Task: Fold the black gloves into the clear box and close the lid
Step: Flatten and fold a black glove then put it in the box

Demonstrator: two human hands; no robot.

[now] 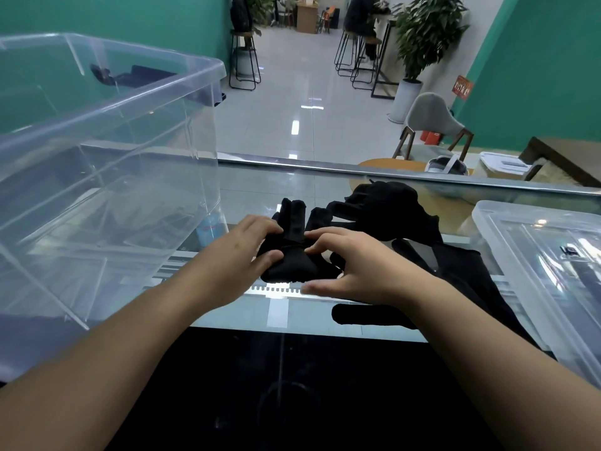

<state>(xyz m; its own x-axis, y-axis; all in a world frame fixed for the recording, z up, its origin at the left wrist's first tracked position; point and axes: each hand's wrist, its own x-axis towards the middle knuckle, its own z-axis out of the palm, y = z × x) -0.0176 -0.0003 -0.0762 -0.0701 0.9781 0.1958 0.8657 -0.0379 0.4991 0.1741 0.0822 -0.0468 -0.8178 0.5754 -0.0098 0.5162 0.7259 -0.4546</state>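
On glass counter [325, 187], left hand [247, 249] and right hand [354, 258] pinch black glove [292, 252] between them.

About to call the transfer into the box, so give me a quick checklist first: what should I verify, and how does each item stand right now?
1. Both hands on the glove: ok. The left hand and right hand pinch the folded glove.
2. Fold finished: cannot tell; the bundle is partly hidden by the fingers.
3. Clear box open to receive it: ok, no lid on it.
4. Lid within reach: ok, it lies on the right of the counter.
5. Other gloves dealt with: not ok. A flat glove and a crumpled pile lie unfolded on the glass counter.
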